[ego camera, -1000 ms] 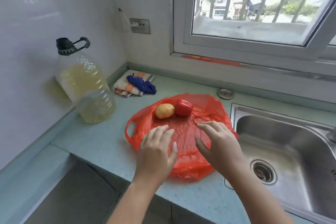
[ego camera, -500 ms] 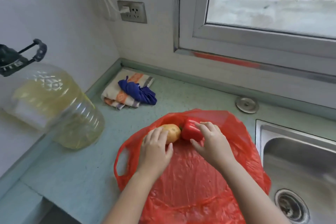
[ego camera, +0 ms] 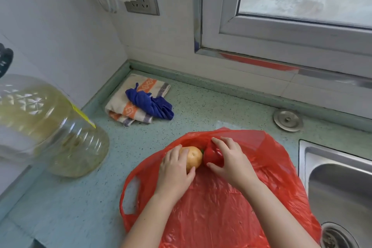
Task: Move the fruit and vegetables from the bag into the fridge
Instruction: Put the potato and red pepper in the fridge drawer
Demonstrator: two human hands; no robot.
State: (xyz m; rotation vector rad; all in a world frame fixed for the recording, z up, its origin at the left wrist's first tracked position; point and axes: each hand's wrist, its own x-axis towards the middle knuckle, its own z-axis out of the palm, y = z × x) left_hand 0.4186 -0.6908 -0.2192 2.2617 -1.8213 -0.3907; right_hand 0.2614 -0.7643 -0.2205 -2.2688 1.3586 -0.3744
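On my feed the red plastic bag [ego camera: 231, 217] lies spread almost flat on the tabletop [ego camera: 211, 106], one carrying loop open at its left edge. Two pieces of produce lie on its plastic near the far rim, where the film stands up behind them (whether they are inside the mouth or simply on top, I cannot tell). The clear oil jug [ego camera: 50, 127] at the left holds yellowish liquid. At the right is the steel sink [ego camera: 342, 187], its drain showing at the bottom corner.

The potato [ego camera: 194, 157] and the red pepper [ego camera: 213, 155] sit side by side, touching. I see the left hand [ego camera: 175, 171] wrapped round the potato from its near left side, fingers curled over the top and thumb along the near edge. The right hand [ego camera: 231, 163] grips the pepper, fingers arched over its far side and thumb pressed against its near side. Both forearms cross the bag to reach them.

My count: one bag, one potato, one pepper, one jug. Two cloths lie in the back corner, a striped towel [ego camera: 128, 108] with a blue rag [ego camera: 151, 104] on it, and one round metal lid [ego camera: 288, 120] lies flat beyond the sink.
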